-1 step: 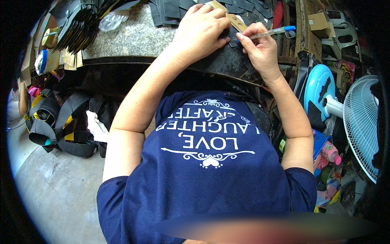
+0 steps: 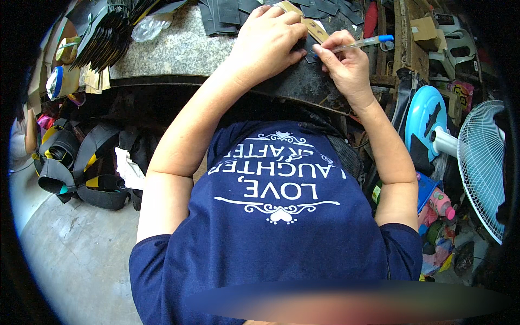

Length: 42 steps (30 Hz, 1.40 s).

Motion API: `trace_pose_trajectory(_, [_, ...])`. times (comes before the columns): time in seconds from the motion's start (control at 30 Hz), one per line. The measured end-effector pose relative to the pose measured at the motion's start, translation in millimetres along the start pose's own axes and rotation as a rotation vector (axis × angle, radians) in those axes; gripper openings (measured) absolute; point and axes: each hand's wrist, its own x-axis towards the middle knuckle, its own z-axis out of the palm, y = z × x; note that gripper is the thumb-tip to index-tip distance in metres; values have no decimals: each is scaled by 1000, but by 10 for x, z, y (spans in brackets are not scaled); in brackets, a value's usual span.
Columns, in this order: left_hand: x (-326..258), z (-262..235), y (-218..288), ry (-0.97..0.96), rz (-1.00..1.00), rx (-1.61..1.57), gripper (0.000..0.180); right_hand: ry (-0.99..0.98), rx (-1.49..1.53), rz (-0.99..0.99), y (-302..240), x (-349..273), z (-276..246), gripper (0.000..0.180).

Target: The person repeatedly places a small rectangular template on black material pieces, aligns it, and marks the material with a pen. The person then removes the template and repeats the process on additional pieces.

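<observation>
Cluttered workshop ground surrounds you, with bare concrete floor (image 2: 81, 260) at the near left and a grey stone worktop (image 2: 179, 51) across the far side. At the right edge stands a white fan (image 2: 482, 162), and just left of it a round blue disc (image 2: 425, 116) leans among the clutter. On the floor at the left lies a heap of black straps with yellow patches (image 2: 76, 162). At the far left of the worktop sits a stack of black cut pieces (image 2: 105, 32), with a crumpled clear plastic bag (image 2: 149, 24) beside it.

Your left hand (image 2: 265, 43) lies palm down at the far middle of the worktop, its fingers pressed together on a tan cardboard template (image 2: 314, 30) that rests on dark material (image 2: 303, 81). Your right hand (image 2: 349, 65) is just right of it, nearly touching, with thumb and fingers pinching a clear pen with a blue cap (image 2: 360, 43). That pen slants so its cap points far right and its tip meets the dark material right beside the template's edge, between your two hands.
</observation>
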Motion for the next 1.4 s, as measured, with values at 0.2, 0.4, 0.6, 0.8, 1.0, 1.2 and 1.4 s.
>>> trace_pose_trajectory(0.2, [-3,-9,20,-13,-9,-3,42,57,-103,-200,3,33,44,13])
trace_pose_trajectory(0.4, [-14,30,22,37,26,72,32,6,392,173,-2,130,-190,13])
trace_pose_trajectory(0.6, [-32,122,128,-16,52,201,38,18,-390,44,0,282,-522,25])
trace_pose_trajectory(0.8, [27,177,280,-47,134,214,23,-10,-739,-147,-11,167,-325,26])
trace_pose_trajectory(1.0, [123,-265,91,256,-75,-125,15,62,-498,12,85,246,-360,18])
trace_pose_trajectory(1.2, [56,-974,-402,671,-110,25,15,56,-418,97,203,238,-403,17])
trace_pose_trajectory(1.4, [-307,-788,-331,25,-46,296,19,-10,-19,164,119,196,-281,14])
